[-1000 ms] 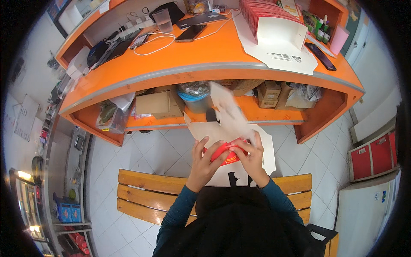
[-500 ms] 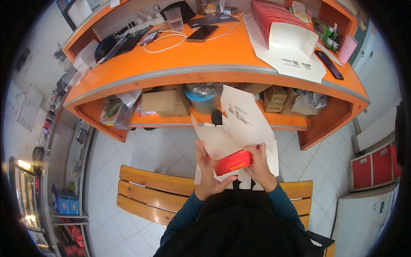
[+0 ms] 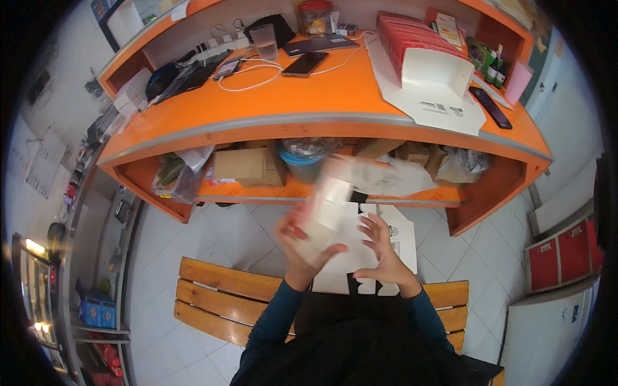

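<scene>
a blurred carton (image 3: 327, 207) seems held in left hand (image 3: 300, 253), right hand (image 3: 388, 260) apart.

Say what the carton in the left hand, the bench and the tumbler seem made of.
Carton: probably paperboard, finish blurred; flat pale panels meet at folds. Bench: apparently varnished wood; yellow-brown, slatted, slight sheen. Tumbler: smooth glass or plastic; it's transparent.

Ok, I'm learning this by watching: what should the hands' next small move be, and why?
Probably bring the right hand across to steady the carton. The left hand seems to hold it alone, its long flap sticks out to the right, blurred, and the right hand is open, fingers spread, by the flat white cardboard.
</scene>
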Tool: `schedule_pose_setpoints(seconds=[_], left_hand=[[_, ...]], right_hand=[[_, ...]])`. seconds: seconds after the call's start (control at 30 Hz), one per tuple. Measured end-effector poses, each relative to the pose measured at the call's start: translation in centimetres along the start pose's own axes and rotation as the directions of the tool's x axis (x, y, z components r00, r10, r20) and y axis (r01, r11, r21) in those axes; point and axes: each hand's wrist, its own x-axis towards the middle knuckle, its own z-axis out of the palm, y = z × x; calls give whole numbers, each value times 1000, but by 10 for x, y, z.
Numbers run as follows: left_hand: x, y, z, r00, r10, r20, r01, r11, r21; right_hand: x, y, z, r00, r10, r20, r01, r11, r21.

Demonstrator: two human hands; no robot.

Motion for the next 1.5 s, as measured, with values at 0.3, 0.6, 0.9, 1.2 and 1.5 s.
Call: schedule_pose_setpoints(seconds=[0.3,0.6,0.9,1.2,1.5], left_hand=[[-7,17,26,988,50,-146,-112,882,-458],[7,19,5,925,289,245,-289,957,-39],[1,20,35,998,-35,43,26,981,194],[29,-24,-10,917,-193,349,312,892,-327],[76,-3,-24,747,-46,663,214,961,-175]], right_hand=[[39,-52,32,985,-38,-167,164,499,851],[44,-61,28,980,34,-195,162,430,888],[44,-51,59,958,-48,-283,266,517,814],[17,-93,18,993,-108,36,106,762,-639],[15,-100,8,987,-143,69,149,681,-717]])
